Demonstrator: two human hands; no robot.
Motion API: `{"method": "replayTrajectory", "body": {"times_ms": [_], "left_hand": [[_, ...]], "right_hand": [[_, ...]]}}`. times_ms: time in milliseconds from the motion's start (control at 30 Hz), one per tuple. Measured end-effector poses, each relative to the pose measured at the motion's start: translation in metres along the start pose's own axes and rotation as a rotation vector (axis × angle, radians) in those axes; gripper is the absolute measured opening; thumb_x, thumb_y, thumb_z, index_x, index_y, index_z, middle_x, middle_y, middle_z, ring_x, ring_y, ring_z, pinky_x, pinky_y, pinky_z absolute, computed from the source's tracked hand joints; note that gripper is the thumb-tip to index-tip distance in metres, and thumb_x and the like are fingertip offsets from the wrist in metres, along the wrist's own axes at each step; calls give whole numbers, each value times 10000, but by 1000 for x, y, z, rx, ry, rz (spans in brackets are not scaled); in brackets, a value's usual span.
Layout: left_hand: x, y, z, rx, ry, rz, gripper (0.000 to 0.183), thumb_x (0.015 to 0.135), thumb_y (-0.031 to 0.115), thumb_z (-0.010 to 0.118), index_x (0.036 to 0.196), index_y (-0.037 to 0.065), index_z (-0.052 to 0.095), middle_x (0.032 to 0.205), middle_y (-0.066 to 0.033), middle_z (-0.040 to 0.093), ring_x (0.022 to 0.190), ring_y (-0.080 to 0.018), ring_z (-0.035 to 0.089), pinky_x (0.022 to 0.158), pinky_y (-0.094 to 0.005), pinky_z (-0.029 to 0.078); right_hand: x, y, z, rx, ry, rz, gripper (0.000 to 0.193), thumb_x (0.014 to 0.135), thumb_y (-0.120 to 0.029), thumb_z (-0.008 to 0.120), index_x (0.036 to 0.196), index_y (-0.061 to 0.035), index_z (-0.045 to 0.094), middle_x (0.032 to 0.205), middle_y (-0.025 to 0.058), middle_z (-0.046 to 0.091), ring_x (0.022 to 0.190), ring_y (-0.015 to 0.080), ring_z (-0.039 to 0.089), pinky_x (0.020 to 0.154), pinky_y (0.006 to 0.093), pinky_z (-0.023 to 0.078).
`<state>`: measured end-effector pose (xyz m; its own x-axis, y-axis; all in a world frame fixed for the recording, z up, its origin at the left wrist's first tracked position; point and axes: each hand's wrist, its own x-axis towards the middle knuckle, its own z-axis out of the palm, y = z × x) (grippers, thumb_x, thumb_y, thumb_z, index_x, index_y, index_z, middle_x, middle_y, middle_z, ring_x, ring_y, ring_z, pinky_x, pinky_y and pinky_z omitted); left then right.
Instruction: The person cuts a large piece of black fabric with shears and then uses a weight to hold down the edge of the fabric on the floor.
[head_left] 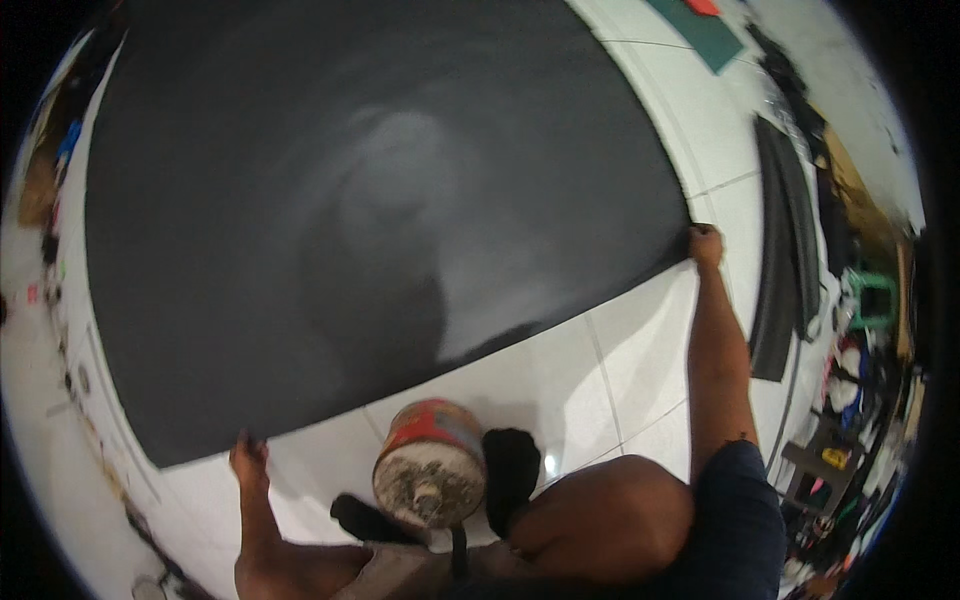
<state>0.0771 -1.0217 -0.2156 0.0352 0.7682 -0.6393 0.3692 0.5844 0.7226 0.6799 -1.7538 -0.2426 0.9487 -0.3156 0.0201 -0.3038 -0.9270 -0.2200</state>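
Over white-tiled floor, grips black sheet by near edge (close to its corners) with left hand and right hand.

The wide sheet is spread before the person, over the floor. The left hand is on its near edge, close to the left corner, and the right hand is at the near right corner. Nearer than this edge, the round container is between the two feet. Right of the sheet lie the long strips; the stool is still farther right.
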Motion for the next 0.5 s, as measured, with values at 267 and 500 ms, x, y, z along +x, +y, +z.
{"method": "replayTrajectory", "body": {"times_ms": [267, 500], "left_hand": [[5, -8, -33, 36, -28, 8, 184, 907, 208, 648, 887, 61, 538, 767, -30, 574, 616, -121, 575, 553, -252, 521], [-4, -5, -10, 6, -28, 21, 225, 891, 179, 654, 900, 30, 485, 666, -53, 579, 546, -130, 582, 495, -237, 508]], "right_hand": [[-150, -165, -10, 68, 277, -741, 366, 784, -111, 674, 1127, -25, 583, 1108, 176, 606, 989, 342, 590, 850, 450, 470], [-384, -251, -30, 313, -467, -1292, 339, 787, -174, 710, 1113, -113, 640, 1249, 117, 559, 1203, 280, 501, 995, 461, 365]]}}
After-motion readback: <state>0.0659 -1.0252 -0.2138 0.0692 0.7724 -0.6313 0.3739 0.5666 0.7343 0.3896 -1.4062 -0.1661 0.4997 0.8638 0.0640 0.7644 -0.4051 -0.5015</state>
